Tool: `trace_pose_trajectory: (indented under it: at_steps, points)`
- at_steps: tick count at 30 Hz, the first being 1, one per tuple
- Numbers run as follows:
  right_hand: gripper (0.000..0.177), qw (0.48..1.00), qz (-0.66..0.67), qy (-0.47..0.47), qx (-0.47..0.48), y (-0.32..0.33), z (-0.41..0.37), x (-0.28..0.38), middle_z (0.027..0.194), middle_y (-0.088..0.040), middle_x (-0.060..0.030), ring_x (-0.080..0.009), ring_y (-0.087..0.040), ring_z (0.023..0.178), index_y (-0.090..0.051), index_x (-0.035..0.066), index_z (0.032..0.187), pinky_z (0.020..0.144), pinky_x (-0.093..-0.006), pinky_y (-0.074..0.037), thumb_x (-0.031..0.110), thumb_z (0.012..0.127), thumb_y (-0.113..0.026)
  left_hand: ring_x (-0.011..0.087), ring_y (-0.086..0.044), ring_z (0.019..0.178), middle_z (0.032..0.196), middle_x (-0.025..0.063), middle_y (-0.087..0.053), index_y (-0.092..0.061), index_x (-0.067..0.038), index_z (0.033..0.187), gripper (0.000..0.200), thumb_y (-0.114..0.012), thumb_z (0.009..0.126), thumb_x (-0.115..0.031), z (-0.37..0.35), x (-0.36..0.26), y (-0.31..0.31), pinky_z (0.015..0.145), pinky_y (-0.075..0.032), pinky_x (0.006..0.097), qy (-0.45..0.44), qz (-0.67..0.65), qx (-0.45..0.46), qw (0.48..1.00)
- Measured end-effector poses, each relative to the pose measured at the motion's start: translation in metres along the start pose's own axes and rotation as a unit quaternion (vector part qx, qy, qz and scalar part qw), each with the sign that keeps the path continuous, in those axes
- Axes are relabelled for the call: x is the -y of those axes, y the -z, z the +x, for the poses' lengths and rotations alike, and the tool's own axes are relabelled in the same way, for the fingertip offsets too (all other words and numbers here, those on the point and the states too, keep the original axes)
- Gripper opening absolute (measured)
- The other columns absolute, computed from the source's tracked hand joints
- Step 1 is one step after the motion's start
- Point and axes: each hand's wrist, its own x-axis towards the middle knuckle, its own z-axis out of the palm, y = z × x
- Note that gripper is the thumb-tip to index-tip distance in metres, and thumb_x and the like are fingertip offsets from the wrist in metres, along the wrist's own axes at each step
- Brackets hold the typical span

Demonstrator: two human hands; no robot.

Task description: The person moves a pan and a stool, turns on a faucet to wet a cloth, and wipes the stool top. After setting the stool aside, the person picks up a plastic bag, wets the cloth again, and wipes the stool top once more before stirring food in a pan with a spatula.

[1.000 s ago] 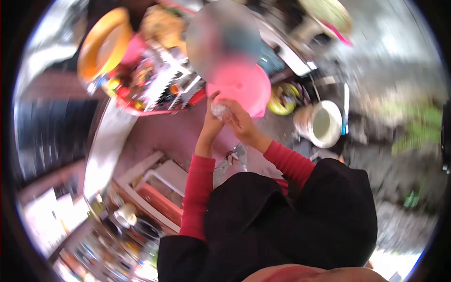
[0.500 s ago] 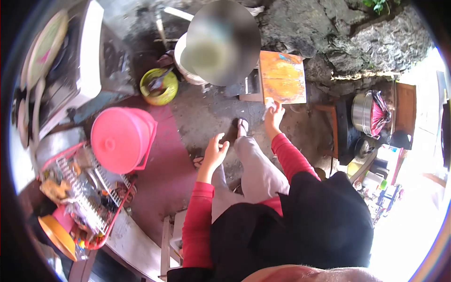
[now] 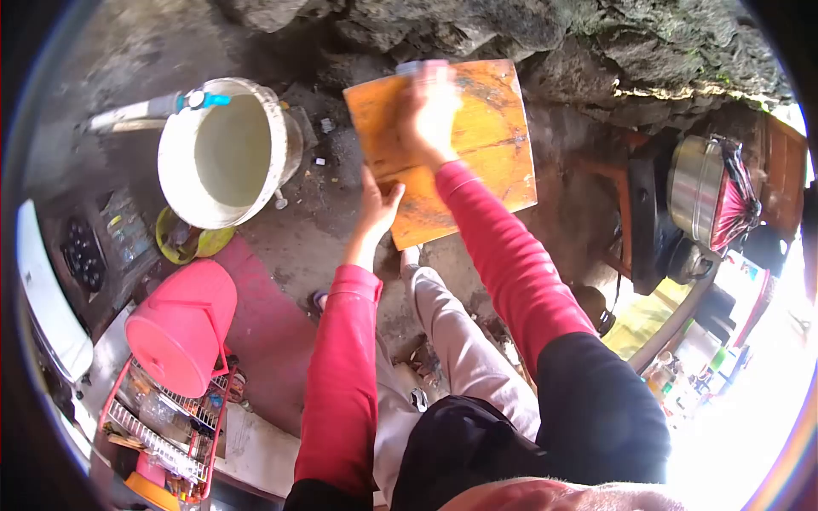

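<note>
An orange wooden board-like top [image 3: 490,140], worn and stained, lies in front of me beside the rock wall; its support is hidden. My left hand [image 3: 375,209] is at its left edge, thumb over the top and fingers along the side, closed on it. Over the upper left of the board is my right hand [image 3: 430,115], smeared by motion. Its fingers are curled around something pale and bluish [image 3: 411,68] near the far edge, too blurred to name.
A white bucket [image 3: 277,145] of cloudy water stands left, under a pipe with a blue valve [image 3: 204,100]. Nearer are a yellow-green basin [image 3: 217,242], a pink lidded pail [image 3: 183,328] and a dish rack [image 3: 158,439]. On the right is a metal pot [image 3: 694,189]. Rock [image 3: 511,30] borders the back.
My view has shifted and come nearer the orange wooden top. My left hand has reached its left edge, and my right hand has moved onto its upper part. The white bucket now shows fully.
</note>
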Motion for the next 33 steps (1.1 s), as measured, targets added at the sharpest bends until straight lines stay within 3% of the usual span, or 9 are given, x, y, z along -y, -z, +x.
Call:
trace_pose_trajectory:
  at_steps: [3, 4, 9, 13, 16, 21, 25, 28, 33]
  points:
    - [0.05, 0.973, 0.095, 0.1, 0.187, 0.032, -0.017, 0.01, 0.14, -0.033, -0.0233, -0.0384, -0.029, 0.131, -0.04, -0.001, 0.132, 0.106, -0.0498, -0.02, 0.021, 0.086, -0.045, 0.0241, -0.047, 0.116, 0.133, 0.0191, -0.041, 0.006, -0.003, 0.142, 0.085, -0.059, 0.089, -0.016, -0.001, 0.006, -0.002, 0.098, -0.037, 0.0336, 0.028, 0.01, 0.021, 0.999]
    - [0.053, 0.968, 0.077, -0.034, 0.237, 0.059, -0.013, -0.002, 0.141, -0.034, -0.0212, -0.0358, -0.03, 0.132, -0.04, 0.002, 0.133, 0.106, -0.0535, -0.018, 0.023, 0.085, -0.046, 0.0241, -0.047, 0.116, 0.133, 0.0191, -0.041, 0.006, -0.003, 0.142, 0.085, -0.059, 0.089, -0.016, -0.002, 0.007, 0.0, 0.098, -0.037, 0.0336, 0.03, 0.015, 0.024, 0.999]
    - [0.055, 0.979, -0.059, -0.185, 0.057, 0.043, 0.026, -0.075, 0.148, -0.019, -0.0197, -0.0345, -0.013, 0.138, -0.031, 0.002, 0.138, 0.108, -0.0544, -0.009, 0.031, 0.092, -0.037, 0.0226, -0.047, 0.115, 0.132, 0.0162, -0.042, 0.006, -0.007, 0.143, 0.08, -0.054, 0.092, -0.019, 0.003, 0.013, -0.003, 0.098, -0.036, 0.033, -0.014, 0.035, 0.034, 0.999]
    - [0.061, 0.983, 0.056, 0.03, 0.17, 0.02, 0.005, 0.002, 0.147, -0.024, -0.0182, -0.0353, -0.018, 0.137, -0.03, 0.002, 0.139, 0.108, -0.0549, -0.01, 0.034, 0.089, -0.044, 0.0231, -0.042, 0.119, 0.136, 0.016, -0.037, 0.004, -0.008, 0.143, 0.078, -0.054, 0.093, -0.021, 0.002, 0.009, 0.002, 0.099, -0.034, 0.0339, 0.093, -0.053, 0.066, 0.992]
    - [0.059, 0.976, -0.014, -0.019, 0.217, 0.071, -0.007, -0.046, 0.145, -0.026, -0.02, -0.0353, -0.022, 0.136, -0.034, 0.006, 0.137, 0.107, -0.0554, -0.011, 0.033, 0.086, -0.048, 0.0231, -0.041, 0.119, 0.135, 0.0152, -0.037, 0.003, -0.009, 0.143, 0.076, -0.053, 0.093, -0.019, 0.0, 0.004, 0.003, 0.099, -0.035, 0.0341, 0.081, 0.002, 0.063, 0.995]
    - [0.065, 0.977, -0.07, -0.193, 0.052, 0.043, 0.033, -0.084, 0.148, -0.017, -0.0214, -0.0366, -0.012, 0.138, -0.028, 0.0, 0.139, 0.107, -0.0579, -0.007, 0.037, 0.088, -0.044, 0.0236, -0.043, 0.118, 0.135, 0.0144, -0.038, 0.005, -0.009, 0.143, 0.078, -0.053, 0.093, -0.022, 0.003, 0.022, -0.001, 0.099, -0.035, 0.0341, 0.03, 0.015, 0.046, 0.998]
    - [0.064, 0.981, 0.065, 0.022, 0.179, 0.031, -0.004, 0.002, 0.146, -0.024, -0.0199, -0.0344, -0.019, 0.137, -0.032, 0.002, 0.137, 0.107, -0.0571, -0.012, 0.038, 0.086, -0.049, 0.0217, -0.036, 0.123, 0.139, 0.0143, -0.032, 0.006, -0.009, 0.143, 0.078, -0.052, 0.093, -0.024, 0.001, 0.001, 0.005, 0.103, -0.029, 0.0335, 0.128, -0.009, 0.082, 0.988]
    - [0.058, 0.969, 0.01, -0.023, 0.244, 0.087, -0.02, -0.05, 0.145, -0.025, -0.0201, -0.0336, -0.019, 0.137, -0.033, 0.006, 0.137, 0.105, -0.0602, -0.013, 0.033, 0.087, -0.047, 0.0238, -0.048, 0.114, 0.132, 0.0156, -0.042, 0.012, -0.013, 0.143, 0.081, -0.051, 0.094, -0.022, 0.002, 0.007, 0.004, 0.098, -0.036, 0.0334, 0.057, 0.049, 0.068, 0.995]
    - [0.063, 0.988, -0.061, -0.14, 0.037, 0.043, 0.023, -0.081, 0.148, -0.017, -0.0218, -0.0363, -0.015, 0.137, -0.029, 0.002, 0.139, 0.107, -0.0567, -0.011, 0.036, 0.089, -0.044, 0.0222, -0.036, 0.124, 0.14, 0.0153, -0.03, 0.007, -0.01, 0.144, 0.079, -0.052, 0.094, -0.026, 0.003, 0.004, 0.001, 0.103, -0.029, 0.0339, 0.074, -0.009, 0.068, 0.995]
